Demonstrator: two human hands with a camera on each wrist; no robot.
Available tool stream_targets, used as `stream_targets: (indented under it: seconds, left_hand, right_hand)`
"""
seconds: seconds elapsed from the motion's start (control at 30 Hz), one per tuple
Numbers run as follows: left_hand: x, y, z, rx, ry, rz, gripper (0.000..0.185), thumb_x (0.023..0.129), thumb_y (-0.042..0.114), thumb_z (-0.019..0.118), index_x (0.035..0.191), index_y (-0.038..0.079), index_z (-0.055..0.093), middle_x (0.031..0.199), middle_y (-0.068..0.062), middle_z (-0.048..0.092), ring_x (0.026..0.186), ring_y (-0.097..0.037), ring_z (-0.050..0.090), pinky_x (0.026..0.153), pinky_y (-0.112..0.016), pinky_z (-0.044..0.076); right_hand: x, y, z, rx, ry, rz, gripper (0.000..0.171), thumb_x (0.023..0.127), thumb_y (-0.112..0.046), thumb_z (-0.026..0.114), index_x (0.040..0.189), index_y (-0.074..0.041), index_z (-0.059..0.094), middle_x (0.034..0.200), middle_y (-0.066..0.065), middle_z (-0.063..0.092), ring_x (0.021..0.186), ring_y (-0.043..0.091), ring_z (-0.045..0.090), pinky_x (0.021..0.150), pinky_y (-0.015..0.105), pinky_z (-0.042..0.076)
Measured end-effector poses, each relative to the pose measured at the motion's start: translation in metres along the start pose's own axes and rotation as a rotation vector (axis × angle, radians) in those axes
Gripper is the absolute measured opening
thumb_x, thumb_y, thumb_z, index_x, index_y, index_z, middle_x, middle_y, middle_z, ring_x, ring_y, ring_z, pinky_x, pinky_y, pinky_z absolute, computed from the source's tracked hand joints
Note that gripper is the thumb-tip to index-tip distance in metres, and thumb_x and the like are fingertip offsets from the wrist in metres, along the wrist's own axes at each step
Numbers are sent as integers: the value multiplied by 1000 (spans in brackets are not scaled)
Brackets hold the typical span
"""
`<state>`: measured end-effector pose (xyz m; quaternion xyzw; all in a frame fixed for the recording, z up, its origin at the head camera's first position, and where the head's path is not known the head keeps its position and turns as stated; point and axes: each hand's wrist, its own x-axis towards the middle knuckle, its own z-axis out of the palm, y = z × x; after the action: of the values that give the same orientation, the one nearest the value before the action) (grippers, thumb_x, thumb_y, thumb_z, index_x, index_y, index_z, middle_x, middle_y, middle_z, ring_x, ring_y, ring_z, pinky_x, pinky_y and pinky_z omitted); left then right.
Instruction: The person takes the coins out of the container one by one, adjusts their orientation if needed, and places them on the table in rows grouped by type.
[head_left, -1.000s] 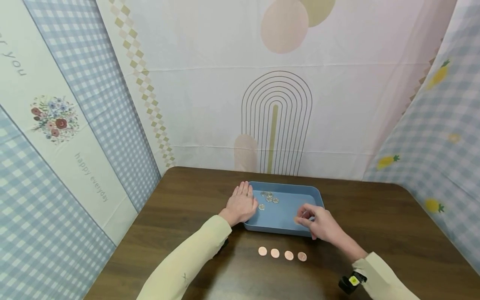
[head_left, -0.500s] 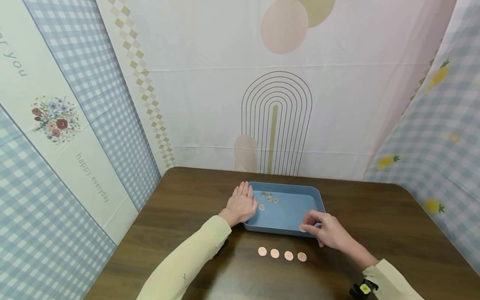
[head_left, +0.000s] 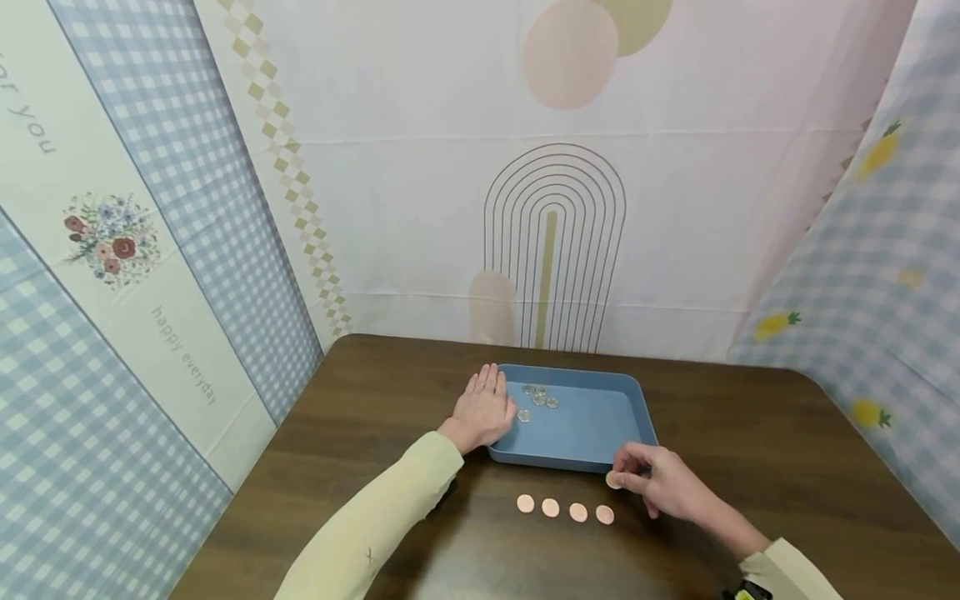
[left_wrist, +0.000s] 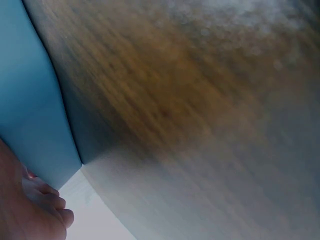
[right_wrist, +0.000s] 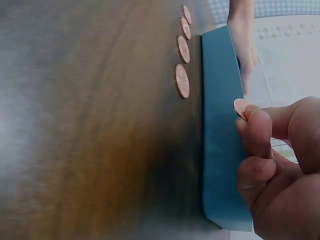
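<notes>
My right hand (head_left: 663,485) pinches a copper coin (right_wrist: 241,107) between thumb and fingertip, just over the near right rim of the blue tray (head_left: 592,425). My left hand (head_left: 482,410) lies against the tray's left side with its fingers straight. Several silver coins (head_left: 539,399) sit inside the tray, most bunched toward the back left. In front of the tray, several copper coins (head_left: 577,512) lie flat in a row on the table. The left wrist view shows part of the left hand (left_wrist: 37,210) beside the tray wall (left_wrist: 37,115).
The dark wooden table (head_left: 360,417) extends to both sides of the tray. A patterned cloth (head_left: 405,208) hangs behind it, and blue checked cloths (head_left: 885,292) hang at the sides.
My right hand has moved from inside the tray out toward its near right rim, carrying the copper coin. The left hand has stayed in place against the tray.
</notes>
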<state>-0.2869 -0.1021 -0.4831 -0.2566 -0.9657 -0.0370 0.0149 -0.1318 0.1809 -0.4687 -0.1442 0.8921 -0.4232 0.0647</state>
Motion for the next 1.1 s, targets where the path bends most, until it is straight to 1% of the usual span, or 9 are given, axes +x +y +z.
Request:
stream_targets:
  seconds: [0.17, 0.33, 0.4, 0.53, 0.7, 0.87, 0.97, 1.1]
  left_hand:
    - [3, 1, -2, 5, 11, -4, 62, 104, 35, 22, 154, -1, 26, 163, -19, 20, 153, -31, 16, 125, -42, 16]
    - [4, 1, -4, 12, 9, -7, 62, 103, 35, 22, 154, -1, 26, 162, -20, 21, 153, -31, 17, 125, -43, 17]
    - [5, 1, -5, 15, 8, -11, 62, 103, 35, 22, 153, -1, 26, 162, -20, 21, 153, -31, 17, 124, -43, 17]
    - [7, 1, -5, 11, 10, -19, 63, 103, 36, 22, 153, -1, 26, 163, -19, 21, 153, -31, 16, 125, -43, 17]
    - [8, 2, -5, -2, 0, -25, 63, 103, 36, 22, 154, -1, 26, 163, -19, 20, 153, -31, 16, 125, -42, 16]
    - [9, 4, -5, 6, -13, -28, 62, 103, 35, 21, 154, 0, 25, 163, -18, 19, 153, -30, 16, 125, -41, 15]
    - [10, 5, -4, 8, -9, -33, 62, 103, 35, 21, 154, 0, 25, 163, -18, 19, 153, -30, 16, 125, -41, 16]
    - [12, 6, -4, 5, -15, -40, 62, 104, 36, 20, 155, 1, 24, 164, -17, 18, 153, -28, 14, 125, -41, 14]
  right_hand:
    - [-4, 8, -3, -11, -33, -30, 19, 92, -26, 68, 92, -8, 62, 77, 11, 64, 36, 6, 49, 37, 31, 47]
    - [-6, 11, -6, -47, -89, -85, 14, 92, -24, 68, 89, -12, 61, 75, 8, 63, 37, 1, 49, 37, 29, 47]
    - [-5, 12, -8, -53, -101, -93, 12, 91, -22, 69, 87, -13, 61, 74, 8, 63, 37, 0, 49, 37, 29, 47]
    - [-6, 13, -12, -55, -126, -79, 13, 91, -21, 69, 86, -13, 60, 71, 7, 62, 37, 1, 49, 38, 29, 48]
    - [-9, 18, -18, -49, -170, -35, 17, 91, -23, 69, 85, -11, 59, 69, 1, 61, 40, 4, 51, 40, 28, 47]
    - [-10, 26, -21, -22, -217, -5, 19, 90, -25, 70, 84, -9, 60, 66, -4, 59, 45, 7, 55, 44, 29, 50]
    - [-10, 30, -22, -20, -221, -3, 21, 90, -26, 70, 83, -9, 60, 67, -7, 58, 47, 7, 56, 45, 30, 50]
    - [-9, 34, -25, -53, -200, -7, 21, 90, -26, 71, 82, -9, 60, 67, -8, 58, 48, 4, 53, 45, 27, 49]
